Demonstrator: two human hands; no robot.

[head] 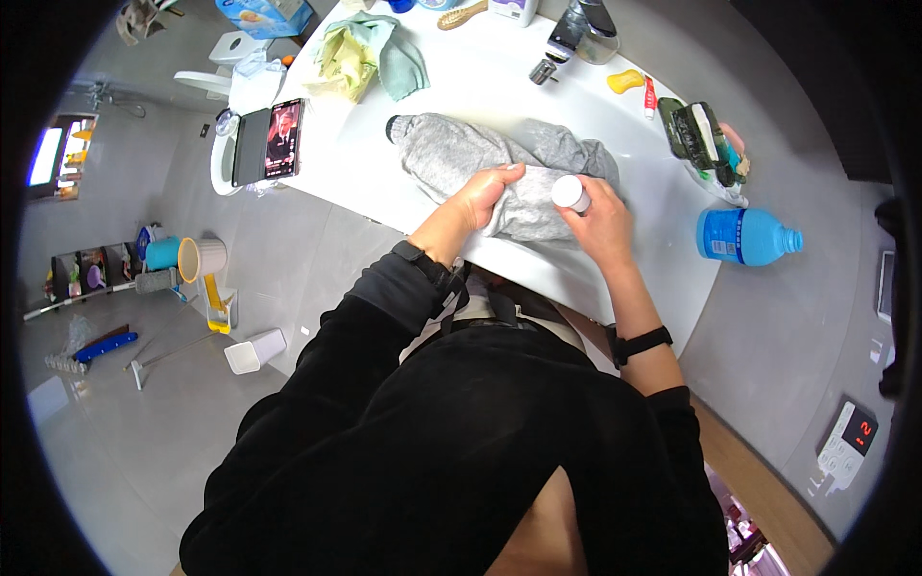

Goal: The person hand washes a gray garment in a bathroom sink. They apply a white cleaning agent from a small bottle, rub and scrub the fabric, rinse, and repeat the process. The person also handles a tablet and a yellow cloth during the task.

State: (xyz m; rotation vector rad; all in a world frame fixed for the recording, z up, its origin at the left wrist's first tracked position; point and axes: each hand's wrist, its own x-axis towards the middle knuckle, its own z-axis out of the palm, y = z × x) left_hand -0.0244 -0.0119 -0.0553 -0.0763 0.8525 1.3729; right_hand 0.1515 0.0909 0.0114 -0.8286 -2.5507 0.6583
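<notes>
A grey knit garment [461, 147] with a dark band at its far left end lies bunched in the white washbasin [655, 216]. My left hand [490, 191] grips the near part of its cloth, thumb on top and the other fingers hidden. Just to the right, my right hand [601, 219] is wrapped around a small white cylinder [569, 193], which looks like a bottle or cap. The cylinder is over the cloth; whether it touches it I cannot tell. Behind the garment stands a chrome faucet [565, 43].
On the left edge rests a phone [284, 140] in an opened dark case. Green cloth [403, 61] and a yellow plastic bag [342, 68] lie behind it. Yellow soap [625, 81], a red tube [650, 97], a soap box [695, 137] and a blue bottle [745, 236] line the right.
</notes>
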